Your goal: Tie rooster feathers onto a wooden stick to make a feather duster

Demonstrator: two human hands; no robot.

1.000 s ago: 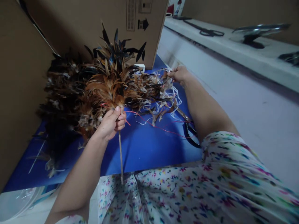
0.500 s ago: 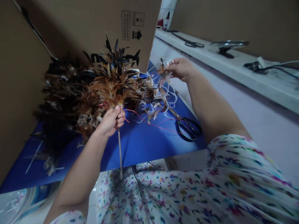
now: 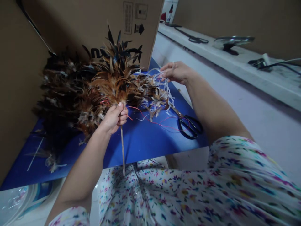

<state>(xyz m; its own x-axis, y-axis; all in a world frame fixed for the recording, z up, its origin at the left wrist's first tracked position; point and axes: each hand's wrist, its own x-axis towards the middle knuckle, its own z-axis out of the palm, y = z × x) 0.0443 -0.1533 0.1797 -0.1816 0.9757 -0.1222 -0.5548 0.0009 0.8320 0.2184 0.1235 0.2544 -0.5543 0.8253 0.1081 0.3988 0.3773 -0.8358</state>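
My left hand [image 3: 116, 117] is closed around a feather duster's thin stick [image 3: 122, 147], just below its brown and black feathers [image 3: 113, 81]. The stick points down toward my shirt. A red string [image 3: 150, 121] trails right from beside that hand. My right hand [image 3: 175, 72] is raised over the table's far right side, fingers stretched and slightly apart. White strings [image 3: 169, 94] hang in loops at its fingertips. Under them lies a heap of small loose feathers [image 3: 152, 88]. Black-handled scissors [image 3: 190, 127] lie on the blue table, with the red string across their handles.
A large pile of dark feathers [image 3: 63, 84] covers the left of the blue table [image 3: 145, 141]. Behind it stands a cardboard box [image 3: 103, 22]. Along the right runs a white ledge [image 3: 211, 51] with another pair of scissors [image 3: 196, 40], a round-topped stand [image 3: 232, 42] and cables.
My right hand lifted feathers tangled in white string, then its fingers loosened and the feathers dropped from them. My left hand keeps its grip on the duster. The view has shifted a little.
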